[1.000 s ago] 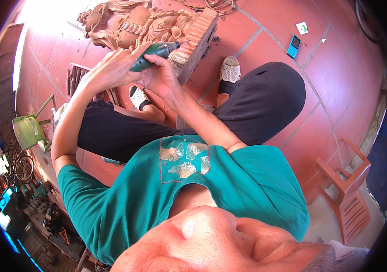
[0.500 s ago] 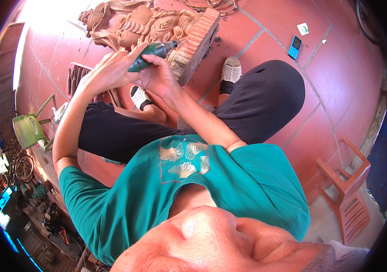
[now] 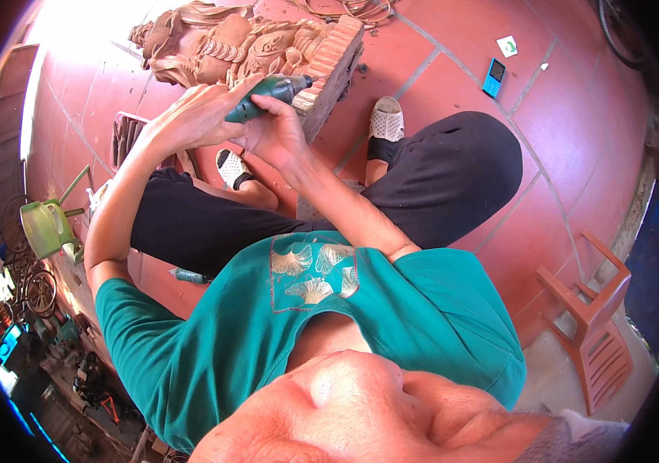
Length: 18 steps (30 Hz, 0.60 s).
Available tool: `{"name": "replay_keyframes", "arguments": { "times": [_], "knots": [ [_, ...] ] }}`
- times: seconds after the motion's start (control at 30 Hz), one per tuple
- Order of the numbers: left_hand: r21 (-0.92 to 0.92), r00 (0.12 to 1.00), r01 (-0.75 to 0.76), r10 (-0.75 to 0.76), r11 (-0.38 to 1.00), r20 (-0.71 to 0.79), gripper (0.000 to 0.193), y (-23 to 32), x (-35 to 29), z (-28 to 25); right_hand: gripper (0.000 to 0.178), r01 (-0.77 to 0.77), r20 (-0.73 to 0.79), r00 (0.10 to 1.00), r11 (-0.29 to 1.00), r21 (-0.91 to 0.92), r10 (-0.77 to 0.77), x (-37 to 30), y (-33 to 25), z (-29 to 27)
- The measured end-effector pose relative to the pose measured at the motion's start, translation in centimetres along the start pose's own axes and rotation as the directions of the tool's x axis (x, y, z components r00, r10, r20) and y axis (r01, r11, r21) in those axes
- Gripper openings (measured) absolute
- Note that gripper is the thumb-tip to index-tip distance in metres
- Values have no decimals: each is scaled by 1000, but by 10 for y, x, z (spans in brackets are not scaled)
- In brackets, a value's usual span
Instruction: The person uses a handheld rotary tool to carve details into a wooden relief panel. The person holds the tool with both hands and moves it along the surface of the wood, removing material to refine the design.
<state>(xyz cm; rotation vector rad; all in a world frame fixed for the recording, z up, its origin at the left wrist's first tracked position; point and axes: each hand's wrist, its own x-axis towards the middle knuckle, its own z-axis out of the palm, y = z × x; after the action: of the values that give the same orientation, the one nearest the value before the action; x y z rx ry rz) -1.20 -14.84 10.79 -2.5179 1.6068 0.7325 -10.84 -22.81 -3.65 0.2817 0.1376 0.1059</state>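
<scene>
A dark green rotary tool (image 3: 269,98) lies between my two hands, its dark nose pointing right. My left hand (image 3: 194,116) is closed on its body from the left, the thumb side uppermost. From below, my right hand (image 3: 275,137) grips it with the thumb along its near side; the other fingers are partly hidden. Just beyond the tool lies a brown carved wooden figure (image 3: 225,54) with rows of coin shapes and a ridged base (image 3: 333,58). The tool's nose appears in front of that base; I cannot tell whether they touch.
Another green tool (image 3: 190,275) lies beside my left thigh. A blue phone (image 3: 493,78) and a small white card (image 3: 507,46) are on the red tiles at right. A cable (image 3: 360,11) coils behind the carving. An orange plastic chair (image 3: 588,324) stands right; a green stool (image 3: 44,228) left.
The view has shifted slightly, so the carving and phone appear farther left. Both hands have moved the rotary tool a little right against the carving. More of the other green tool shows.
</scene>
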Motion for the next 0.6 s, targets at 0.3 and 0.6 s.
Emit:
{"name": "replay_keyframes", "arguments": {
  "times": [0.3,0.6],
  "knots": [
    [-12,1000,14,-13,1000,19,85,1,3,-1,31,8,1,1000,1000,-4,-8,-3,-1,2],
    [-1,998,22,-22,1000,-51,82,-7,-6,4,31,-33,-6,999,998,-60,33,10,4,-3]
  ]
}}
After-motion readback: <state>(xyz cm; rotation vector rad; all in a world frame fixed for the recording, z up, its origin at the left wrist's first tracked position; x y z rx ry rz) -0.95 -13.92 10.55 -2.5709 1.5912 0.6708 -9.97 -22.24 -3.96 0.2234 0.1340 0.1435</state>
